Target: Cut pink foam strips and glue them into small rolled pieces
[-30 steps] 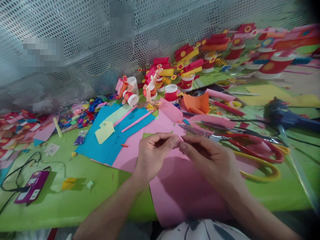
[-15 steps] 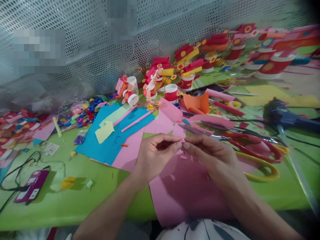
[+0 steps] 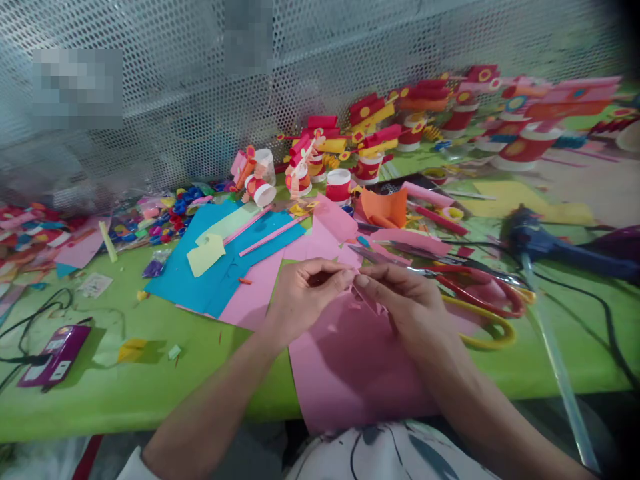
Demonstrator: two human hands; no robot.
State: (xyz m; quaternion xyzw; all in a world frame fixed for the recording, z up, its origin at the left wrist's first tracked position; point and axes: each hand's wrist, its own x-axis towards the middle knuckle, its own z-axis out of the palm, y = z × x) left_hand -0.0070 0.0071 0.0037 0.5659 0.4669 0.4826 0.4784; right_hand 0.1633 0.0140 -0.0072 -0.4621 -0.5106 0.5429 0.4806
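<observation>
My left hand (image 3: 306, 293) and my right hand (image 3: 411, 303) meet over the pink paper sheet (image 3: 345, 380), fingertips nearly touching. Thumb and fingers of both are pinched on a small piece of pink paper (image 3: 369, 301), partly hidden by the fingers. A few tiny pink scraps (image 3: 332, 328) lie on the sheet below. Just right of my right hand are scissors with red handles (image 3: 515, 312) and others with yellow handles (image 3: 509, 343). Left of my hands lies blue paper (image 3: 200, 293) bearing thin pink strips (image 3: 273, 237) and a pale yellow piece (image 3: 206, 255).
A blue glue gun (image 3: 545, 237) with a clear glue stick (image 3: 560, 373) is at right. Red paper cups (image 3: 339, 187) with paper figures line the mesh panel (image 3: 170, 113). Colourful caps (image 3: 183, 210) and a purple power strip (image 3: 55, 357) are on the left of the green table (image 3: 165, 393).
My view has shifted slightly, so the table's things sit a little further left. More of the pink piece shows beneath my right fingers; both hands keep their pinch.
</observation>
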